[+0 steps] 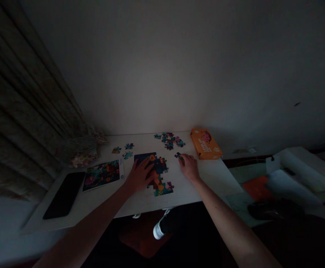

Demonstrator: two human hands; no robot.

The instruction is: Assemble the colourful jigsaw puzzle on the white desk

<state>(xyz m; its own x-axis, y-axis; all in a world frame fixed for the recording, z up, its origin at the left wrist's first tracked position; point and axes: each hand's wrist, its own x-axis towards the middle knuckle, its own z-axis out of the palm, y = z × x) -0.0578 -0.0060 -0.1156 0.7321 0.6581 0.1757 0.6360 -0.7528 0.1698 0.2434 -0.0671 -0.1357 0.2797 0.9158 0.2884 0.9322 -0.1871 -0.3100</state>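
Dim room, white table (207, 178) at frame centre: my left hand (138, 176) lies flat and open on the part-built puzzle (160, 163); my right hand (189, 167) touches a loose piece (178, 155), grip unclear. Orange box (206, 143) lettering unreadable.

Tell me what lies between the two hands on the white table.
In the head view, the partly joined dark jigsaw puzzle lies between the left hand and the right hand.

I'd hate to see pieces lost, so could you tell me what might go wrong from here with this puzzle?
1. The left hand rests on the joined puzzle, whose lower end lies near the table's front edge; a shove might push pieces off.
2. The light is very dim, so the loose piece at the right hand could be misjudged and forced in wrongly.
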